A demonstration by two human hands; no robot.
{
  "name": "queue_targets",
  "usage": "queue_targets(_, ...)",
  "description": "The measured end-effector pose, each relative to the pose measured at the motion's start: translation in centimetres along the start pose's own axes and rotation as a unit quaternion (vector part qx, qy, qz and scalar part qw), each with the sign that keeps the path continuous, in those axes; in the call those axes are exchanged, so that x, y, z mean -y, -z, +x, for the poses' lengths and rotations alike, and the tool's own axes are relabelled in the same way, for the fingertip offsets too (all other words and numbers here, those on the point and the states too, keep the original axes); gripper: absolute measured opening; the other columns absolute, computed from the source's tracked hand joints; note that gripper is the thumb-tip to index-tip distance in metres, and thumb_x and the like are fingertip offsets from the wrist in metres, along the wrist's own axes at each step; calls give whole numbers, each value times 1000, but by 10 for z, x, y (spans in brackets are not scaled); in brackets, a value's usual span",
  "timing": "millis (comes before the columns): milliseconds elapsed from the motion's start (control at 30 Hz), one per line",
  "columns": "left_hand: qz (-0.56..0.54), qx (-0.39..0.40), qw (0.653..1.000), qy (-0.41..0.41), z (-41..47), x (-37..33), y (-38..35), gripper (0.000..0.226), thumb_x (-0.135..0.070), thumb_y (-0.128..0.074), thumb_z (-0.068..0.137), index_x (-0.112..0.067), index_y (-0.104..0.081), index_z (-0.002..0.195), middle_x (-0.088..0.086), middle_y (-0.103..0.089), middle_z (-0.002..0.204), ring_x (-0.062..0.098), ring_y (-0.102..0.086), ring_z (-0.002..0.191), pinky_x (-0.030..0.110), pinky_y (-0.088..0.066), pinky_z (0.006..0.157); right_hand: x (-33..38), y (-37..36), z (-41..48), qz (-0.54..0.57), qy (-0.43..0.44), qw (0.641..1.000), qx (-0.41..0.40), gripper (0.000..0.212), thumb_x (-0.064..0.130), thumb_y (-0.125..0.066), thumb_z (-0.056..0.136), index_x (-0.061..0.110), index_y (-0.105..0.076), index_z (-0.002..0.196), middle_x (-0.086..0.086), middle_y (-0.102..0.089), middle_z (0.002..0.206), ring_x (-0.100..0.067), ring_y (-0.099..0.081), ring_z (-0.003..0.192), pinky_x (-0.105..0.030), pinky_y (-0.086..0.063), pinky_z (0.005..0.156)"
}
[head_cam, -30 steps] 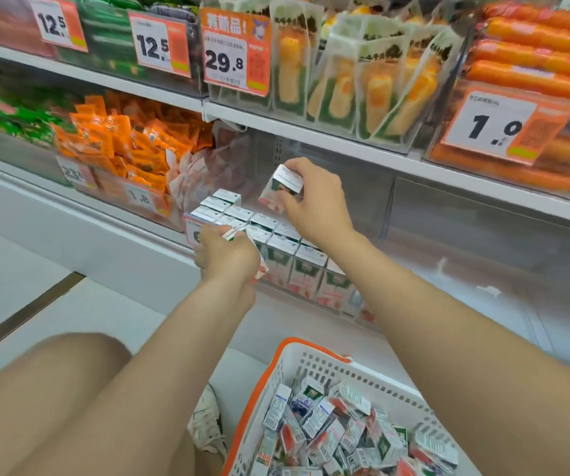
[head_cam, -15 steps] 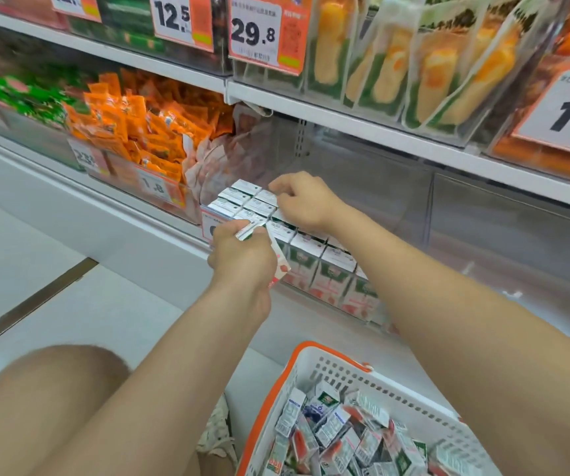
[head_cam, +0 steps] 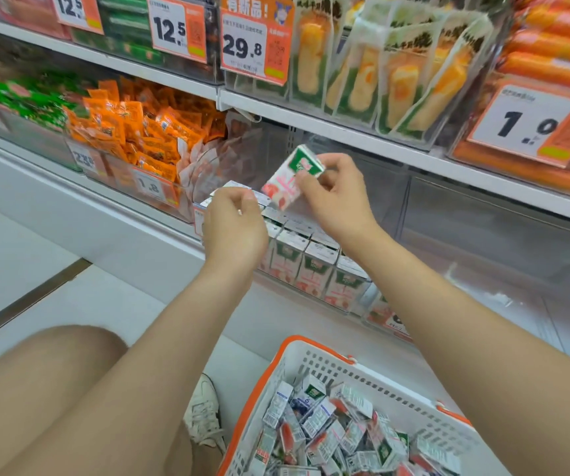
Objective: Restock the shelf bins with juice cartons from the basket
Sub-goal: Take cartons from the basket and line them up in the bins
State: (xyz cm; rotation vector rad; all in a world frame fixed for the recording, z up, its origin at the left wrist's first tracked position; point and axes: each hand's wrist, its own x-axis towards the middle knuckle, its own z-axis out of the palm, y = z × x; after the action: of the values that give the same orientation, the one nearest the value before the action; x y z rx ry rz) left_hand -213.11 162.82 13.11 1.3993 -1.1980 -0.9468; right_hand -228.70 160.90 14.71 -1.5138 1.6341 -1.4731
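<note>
Printed paperboard with a faint sheen is shown on the juice carton (head_cam: 292, 178). The basket (head_cam: 314, 369) is moulded in perforated white plastic and rimmed in orange. The shelf bins (head_cam: 482, 242) are formed of clear, glossy plastic, and the orange snack packets (head_cam: 128, 128) are wrapped in shiny film.

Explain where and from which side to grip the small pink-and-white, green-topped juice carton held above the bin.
Pinch the small pink-and-white juice carton by its flat sides near the green top, from the right, as the right hand does; it is tilted, lower end free.
</note>
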Motion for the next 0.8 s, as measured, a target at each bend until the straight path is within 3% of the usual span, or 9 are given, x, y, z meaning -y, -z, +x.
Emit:
queue_targets(67,200,39,977,-57,-5,3,-2,17,-35,-56,102,-30,-58,118,6,-48,136,36,-43,131,47,-39,112,-5,2,9,-73,8,995,-61,27,22,-66,91,22,-52,114,0,-71,96,-20,-63,96,-26,-43,65)
queue_targets(133,374,92,914,-128,-11,8,-4,38,-37,-61,98,-24,-52,133,13,-39,141,39,-35,132,50,-36,108,-15,2,18,-160,19,986,-47,36,18,-61,92,20,-51,126,-5,-68,98,-25,-56,103,-28,-32,65)
queue_targets(200,459,138,858,-182,-16,15,-5,45,-36,-63,96,-19,-48,135,15,-36,140,38,-35,131,47,-37,103,-29,-4,28,-226,29,974,-5,39,15,-59,93,19,-56,132,-6,-70,104,-31,-57,107,-27,-28,72)
queue_targets(267,484,164,837,-195,-17,22,-6,46,-35,-64,96,-17,-45,134,15,-37,137,37,-35,128,44,-39,99,-38,-13,36,-262,7,964,51,36,16,-62,93,21,-64,128,-4,-72,109,-32,-61,109,-26,-37,80)
queue_targets(400,487,165,829,-219,-14,24,-4,48,-31,-65,95,-17,-46,137,14,-41,135,36,-36,126,42,-41,96,-42,-28,47,-318,-34,929,186,27,23,-59,97,19,-71,120,-4,-72,118,-29,-61,114,-28,-41,85)
queue_targets(500,480,170,831,-223,-15,26,-4,51,-29,-66,95,-17,-44,139,13,-40,135,35,-36,126,40,-42,95,-40,-26,50,-365,-46,894,257,43,20,-45,103,13,-57,144,-9,-56,150,-34,-46,139,-35,-39,108)
queue_targets(567,480,168,831,-226,-17,25,-3,49,-29,-65,96,-17,-46,139,12,-41,137,34,-37,127,40,-43,94,-39,-22,48,-390,-39,879,271,48,21,-40,106,11,-47,153,-10,-48,158,-34,-40,147,-37,-33,118)
queue_targets(700,440,126,855,-243,-21,17,0,30,-23,-60,96,-17,-58,126,9,-49,129,34,-47,119,41,-43,84,-33,-9,27,-376,19,908,185,40,16,-44,100,7,-56,137,-18,-69,113,-39,-62,113,-44,-51,97)
queue_targets(800,378,89,882,-268,-29,14,2,16,-21,-59,95,-18,-59,111,7,-58,113,34,-56,104,45,-49,78,-20,7,-20,-328,112,934,83,41,13,-48,92,15,-60,131,-9,-70,106,-29,-64,97,-40,-53,85)
